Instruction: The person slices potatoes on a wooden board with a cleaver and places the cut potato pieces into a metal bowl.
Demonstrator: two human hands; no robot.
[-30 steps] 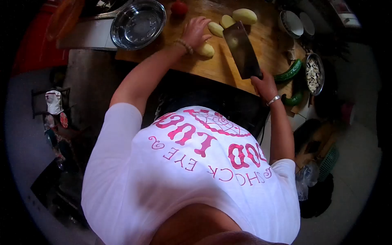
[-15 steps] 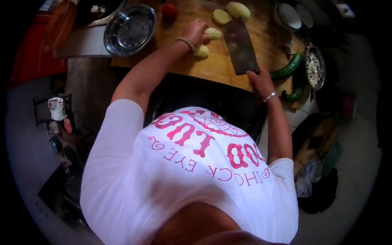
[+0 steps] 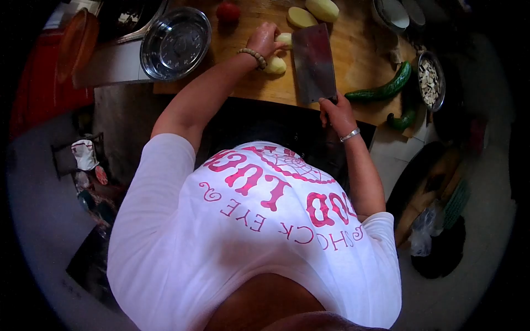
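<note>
My left hand (image 3: 264,42) is closed on a pale peeled potato piece (image 3: 284,40) on the wooden board (image 3: 248,88). A second potato piece (image 3: 275,65) lies just below that hand. Gripped by its handle in my right hand (image 3: 337,112) is a wide cleaver (image 3: 314,63). Its blade stands right beside the held piece, partly covering it; whether the edge touches cannot be made out. Beyond the blade lie a cut potato half (image 3: 301,17) and a whole peeled potato (image 3: 322,9).
A metal basin (image 3: 175,43) stands at the left, near a red tomato (image 3: 227,12). To the right are a long green cucumber (image 3: 382,90), a curled green vegetable (image 3: 402,119) and a bowl of chopped pale pieces (image 3: 430,81). Bowls (image 3: 391,15) stand at the upper right.
The cleaver and my right hand have moved left, and the blade is more upright and closer to the held potato piece. My left hand stays on the potato.
</note>
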